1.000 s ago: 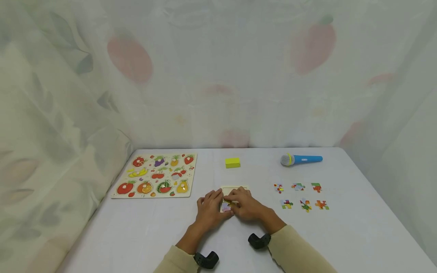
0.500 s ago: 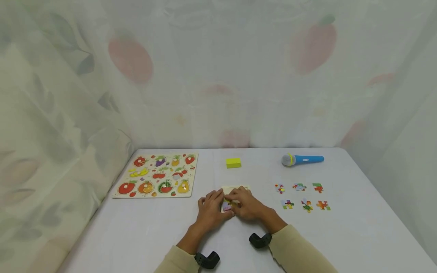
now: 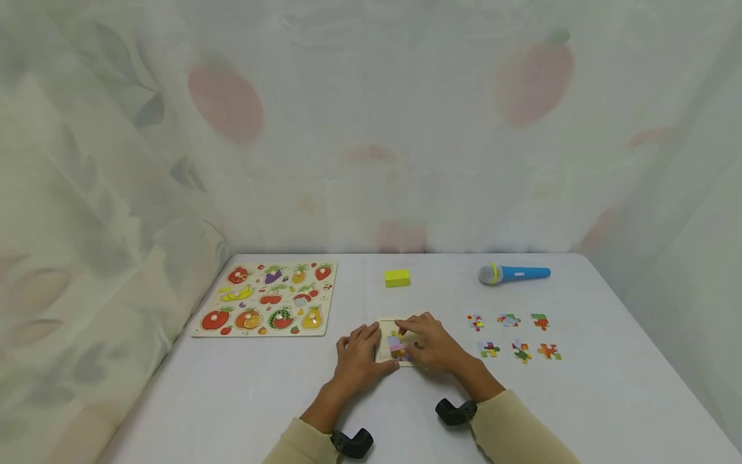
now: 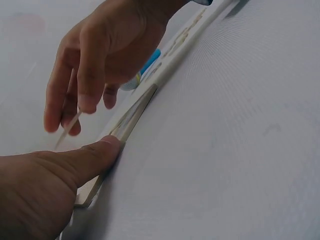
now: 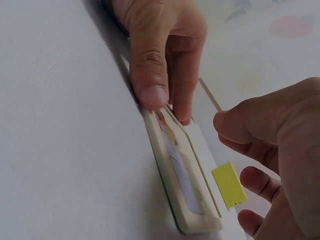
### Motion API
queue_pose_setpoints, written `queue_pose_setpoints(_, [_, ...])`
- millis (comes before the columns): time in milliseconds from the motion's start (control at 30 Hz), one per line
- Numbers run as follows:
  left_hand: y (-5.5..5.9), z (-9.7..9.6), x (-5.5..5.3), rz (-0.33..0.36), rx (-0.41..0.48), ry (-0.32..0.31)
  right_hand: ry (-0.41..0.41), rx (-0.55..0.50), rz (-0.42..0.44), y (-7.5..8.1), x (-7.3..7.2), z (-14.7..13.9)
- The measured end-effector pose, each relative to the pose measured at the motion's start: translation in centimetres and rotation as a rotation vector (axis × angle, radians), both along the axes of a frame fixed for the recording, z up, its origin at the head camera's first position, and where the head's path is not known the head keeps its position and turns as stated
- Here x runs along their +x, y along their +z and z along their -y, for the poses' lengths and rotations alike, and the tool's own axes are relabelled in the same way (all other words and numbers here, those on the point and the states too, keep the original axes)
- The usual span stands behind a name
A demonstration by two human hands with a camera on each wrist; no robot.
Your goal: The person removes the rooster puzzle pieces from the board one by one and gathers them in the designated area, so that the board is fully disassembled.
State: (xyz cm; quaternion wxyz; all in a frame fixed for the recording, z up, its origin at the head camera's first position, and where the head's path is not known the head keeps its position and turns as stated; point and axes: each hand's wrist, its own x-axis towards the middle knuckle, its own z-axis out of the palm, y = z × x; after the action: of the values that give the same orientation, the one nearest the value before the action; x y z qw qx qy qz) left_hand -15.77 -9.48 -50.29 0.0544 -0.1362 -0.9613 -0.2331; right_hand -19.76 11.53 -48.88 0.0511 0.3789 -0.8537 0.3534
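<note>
A small wooden puzzle frame [image 3: 383,352] lies flat on the table in front of me. My left hand [image 3: 358,361] grips its left side, thumb on the near edge and fingers at the far left. Over the frame, my right hand [image 3: 435,348] pinches a thin jigsaw piece [image 3: 397,346] with pink and yellow print. Both wrist views show this piece [image 5: 210,95] edge-on, tilted and raised above the frame [image 5: 190,227]. Part of the frame's right side is hidden under the right hand.
Several loose jigsaw pieces [image 3: 521,351] lie in two rows on the right. Behind them is a blue toy microphone [image 3: 514,274]. A yellow block [image 3: 397,278] sits behind the frame, and a fruit peg puzzle board [image 3: 266,299] is at the left. Curtains hang behind the table.
My right hand has shifted slightly right and up, lifting the jigsaw piece from the frame, so more of the frame's inside shows. The left hand stays in place.
</note>
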Motion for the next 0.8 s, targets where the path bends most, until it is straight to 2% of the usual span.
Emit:
queue_pose_setpoints(200, [0.1, 0.0, 0.1, -0.007, 0.002, -0.004, -0.002, -0.157, -0.022, 0.3, 0.8, -2.1])
queue_pose_setpoints(300, [0.1, 0.0, 0.1, 0.001, 0.003, -0.003, -0.003, -0.194, -0.059, 0.5, 1.2, -3.3])
queue_pose_setpoints(800, [-0.2, 0.0, 0.0, 0.005, 0.013, 0.004, -0.119, -0.202, -0.034, 1.2, 4.2, -9.7])
